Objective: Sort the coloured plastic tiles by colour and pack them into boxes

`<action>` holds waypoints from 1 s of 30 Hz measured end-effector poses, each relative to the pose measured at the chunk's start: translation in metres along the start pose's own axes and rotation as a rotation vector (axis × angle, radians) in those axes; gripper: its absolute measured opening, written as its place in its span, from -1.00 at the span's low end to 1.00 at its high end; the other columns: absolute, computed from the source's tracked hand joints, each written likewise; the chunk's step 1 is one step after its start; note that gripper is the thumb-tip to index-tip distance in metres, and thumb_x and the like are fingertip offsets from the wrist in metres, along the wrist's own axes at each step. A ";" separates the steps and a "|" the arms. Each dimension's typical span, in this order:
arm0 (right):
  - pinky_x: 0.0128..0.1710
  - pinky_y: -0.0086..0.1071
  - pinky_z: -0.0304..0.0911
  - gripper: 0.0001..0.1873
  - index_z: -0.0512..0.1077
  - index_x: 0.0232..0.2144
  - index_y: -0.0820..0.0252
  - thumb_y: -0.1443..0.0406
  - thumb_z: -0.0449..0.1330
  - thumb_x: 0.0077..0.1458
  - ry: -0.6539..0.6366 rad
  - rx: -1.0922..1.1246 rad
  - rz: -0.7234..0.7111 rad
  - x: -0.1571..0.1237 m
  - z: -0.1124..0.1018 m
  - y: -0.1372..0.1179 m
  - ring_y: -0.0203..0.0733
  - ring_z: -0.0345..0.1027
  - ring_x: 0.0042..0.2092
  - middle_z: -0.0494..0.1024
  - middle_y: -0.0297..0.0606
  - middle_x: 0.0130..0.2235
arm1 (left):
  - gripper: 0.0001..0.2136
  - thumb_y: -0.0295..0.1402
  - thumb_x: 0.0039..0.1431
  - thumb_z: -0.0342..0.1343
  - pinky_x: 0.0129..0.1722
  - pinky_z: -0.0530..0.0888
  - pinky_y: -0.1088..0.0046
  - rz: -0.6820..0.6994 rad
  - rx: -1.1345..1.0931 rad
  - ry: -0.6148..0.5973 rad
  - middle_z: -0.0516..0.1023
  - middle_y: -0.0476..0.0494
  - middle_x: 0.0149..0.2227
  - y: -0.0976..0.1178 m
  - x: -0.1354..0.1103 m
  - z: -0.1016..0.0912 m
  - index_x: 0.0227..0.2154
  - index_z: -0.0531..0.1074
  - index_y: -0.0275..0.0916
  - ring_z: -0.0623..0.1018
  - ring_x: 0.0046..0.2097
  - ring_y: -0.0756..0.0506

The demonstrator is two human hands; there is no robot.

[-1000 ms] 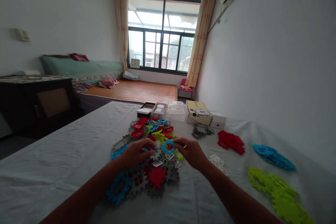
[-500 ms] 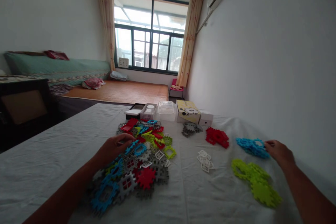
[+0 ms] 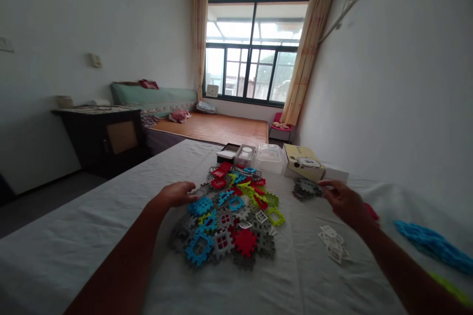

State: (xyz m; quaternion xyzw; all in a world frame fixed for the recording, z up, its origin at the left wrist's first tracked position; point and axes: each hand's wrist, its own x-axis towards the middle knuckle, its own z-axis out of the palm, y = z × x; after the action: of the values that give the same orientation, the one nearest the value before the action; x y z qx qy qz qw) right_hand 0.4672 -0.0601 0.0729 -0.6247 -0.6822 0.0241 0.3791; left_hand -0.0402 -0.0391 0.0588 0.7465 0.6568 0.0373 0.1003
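A mixed pile of toothed plastic building pieces in red, blue, lime, grey and white lies on the cloth-covered table, with a red toothed piece near its front. My left hand is at the pile's left edge, fingers stretched out and holding nothing, close to a blue frame piece. My right hand hovers palm down beside a stack of grey pieces; its fingers are apart and nothing shows in them. Behind that hand, a stack of red pieces is mostly hidden.
White lattice pieces lie right of the pile. Blue pieces and lime pieces sit farther right. Along the back stand a black box, a clear plastic tub and a yellow box. A wall runs along the right.
My right hand has left the blue stack and moved left to beside the grey one. My left hand has drawn back to the pile's left edge. The view has turned left.
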 end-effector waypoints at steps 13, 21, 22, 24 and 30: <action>-0.33 -0.41 0.31 -0.80 0.44 -0.28 0.10 0.33 0.01 0.14 -0.294 0.297 -0.364 -0.046 0.102 -0.115 -0.23 0.40 -0.29 0.52 -0.25 -0.22 | -0.50 -0.38 -0.10 0.12 -0.27 0.45 0.49 0.267 -0.248 0.113 0.40 -0.18 -0.04 0.023 0.004 0.013 0.01 0.41 -0.20 0.53 -0.33 -0.03; -0.33 -0.41 0.28 -0.81 0.43 -0.26 0.08 0.33 0.03 0.15 -0.339 0.315 -0.340 -0.058 0.105 -0.109 -0.25 0.39 -0.32 0.51 -0.29 -0.24 | -0.56 -0.34 -0.04 0.16 -0.31 0.45 0.50 0.381 -0.518 0.135 0.53 -0.11 -0.15 0.051 -0.004 -0.002 -0.02 0.43 -0.20 0.52 -0.29 -0.05; -0.34 -0.41 0.27 -0.81 0.43 -0.24 0.08 0.33 0.03 0.15 -0.338 0.322 -0.337 -0.059 0.105 -0.112 -0.26 0.39 -0.34 0.51 -0.29 -0.24 | -0.57 -0.32 -0.03 0.17 -0.29 0.45 0.50 0.392 -0.579 0.112 0.55 -0.09 -0.19 0.055 -0.005 -0.003 -0.03 0.44 -0.21 0.52 -0.28 -0.05; -0.35 -0.41 0.27 -0.81 0.41 -0.20 0.08 0.30 0.05 0.15 -0.340 0.344 -0.326 -0.062 0.106 -0.121 -0.28 0.38 -0.37 0.51 -0.29 -0.21 | -0.60 -0.29 -0.02 0.20 -0.26 0.45 0.48 0.419 -0.701 0.078 0.58 -0.08 -0.24 0.065 -0.006 -0.001 -0.07 0.46 -0.25 0.52 -0.25 -0.07; -0.41 -0.44 0.28 -0.65 0.32 -0.06 0.11 0.24 0.17 0.07 -0.372 0.490 -0.188 -0.068 0.112 -0.140 -0.31 0.38 -0.41 0.54 -0.28 -0.21 | -0.68 -0.24 -0.02 0.25 -0.24 0.47 0.46 0.543 -0.887 0.048 0.57 -0.12 -0.26 0.093 -0.007 0.019 -0.20 0.51 -0.30 0.53 -0.24 -0.08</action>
State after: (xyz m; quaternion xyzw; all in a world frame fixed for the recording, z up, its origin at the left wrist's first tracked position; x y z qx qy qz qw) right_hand 0.2840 -0.1003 0.0310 -0.4340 -0.7684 0.2661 0.3877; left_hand 0.0534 -0.0586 0.0590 0.7747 0.3625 0.3537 0.3785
